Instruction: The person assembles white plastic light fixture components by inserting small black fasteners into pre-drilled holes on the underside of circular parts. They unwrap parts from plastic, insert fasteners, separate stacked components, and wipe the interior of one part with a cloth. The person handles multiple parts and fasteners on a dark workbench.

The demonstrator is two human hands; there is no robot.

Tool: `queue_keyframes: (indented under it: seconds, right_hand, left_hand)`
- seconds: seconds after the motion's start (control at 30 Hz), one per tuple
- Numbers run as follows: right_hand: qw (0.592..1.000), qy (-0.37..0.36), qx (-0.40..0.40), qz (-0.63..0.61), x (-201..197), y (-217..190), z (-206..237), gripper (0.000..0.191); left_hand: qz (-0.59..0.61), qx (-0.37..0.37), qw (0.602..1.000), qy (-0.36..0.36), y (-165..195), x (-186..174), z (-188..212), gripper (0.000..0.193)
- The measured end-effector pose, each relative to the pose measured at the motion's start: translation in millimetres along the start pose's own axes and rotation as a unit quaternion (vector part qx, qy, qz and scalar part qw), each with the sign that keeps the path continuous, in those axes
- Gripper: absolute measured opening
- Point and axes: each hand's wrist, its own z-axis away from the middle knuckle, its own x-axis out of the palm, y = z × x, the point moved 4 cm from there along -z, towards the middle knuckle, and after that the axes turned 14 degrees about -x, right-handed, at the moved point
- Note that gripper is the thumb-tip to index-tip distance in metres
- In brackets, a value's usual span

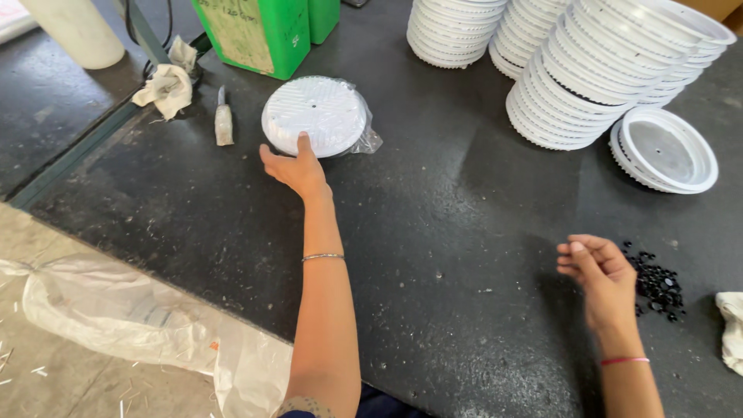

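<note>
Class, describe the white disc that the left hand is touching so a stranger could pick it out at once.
Start at the green container at the far edge of the dark table. Just in front lies a white round disc under the left hand fingertips. Unlike the stacked discs at right, it lies alone, on clear plastic wrap.

Two hands [298, 166], three lid stacks [588, 77], two rags [164, 89].

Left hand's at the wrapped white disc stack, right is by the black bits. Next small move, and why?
Probably close the left hand on the near rim of the white disc stack and draw it closer. Its fingertips already touch that rim, the hand is open, and the stack, still in its clear wrap, sits far up the dark table. The right hand is loosely curled beside the small black parts, apparently holding nothing.
</note>
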Motion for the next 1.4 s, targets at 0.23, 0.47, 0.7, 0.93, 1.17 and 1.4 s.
queue_keyframes:
  seconds: [0.23,0.47,0.7,0.93,1.17,1.4]
  right_hand:
    - [1.000,-0.018,0.022,0.006,5.5,8.2,3.0,0.017]
    - [0.999,-0.020,0.031,0.034,12.6,8.5,-4.1,0.019]
    - [1.000,-0.018,0.022,0.008,3.1,3.8,9.8,0.020]
    - [0.999,-0.031,0.029,0.009,6.3,-3.3,4.7,0.018]
    - [1.000,-0.006,0.024,0.008,-2.4,-4.3,13.3,0.021]
    - [0.996,0.061,0.037,0.056,-20.3,-5.9,11.3,0.029]
  left_hand:
    - [-0.134,-0.012,0.991,0.004,-32.9,17.8,-20.0,0.100]
    - [-0.060,-0.013,0.998,-0.026,-28.1,21.4,-25.2,0.094]
    - [-0.009,-0.038,0.992,-0.124,-33.7,17.3,-7.6,0.098]
    - [-0.059,-0.109,0.949,-0.291,-12.3,40.2,41.3,0.089]
    - [-0.218,-0.118,0.808,-0.535,0.9,55.1,130.5,0.084]
    - [-0.306,-0.061,0.660,-0.683,-8.2,60.6,210.6,0.077]
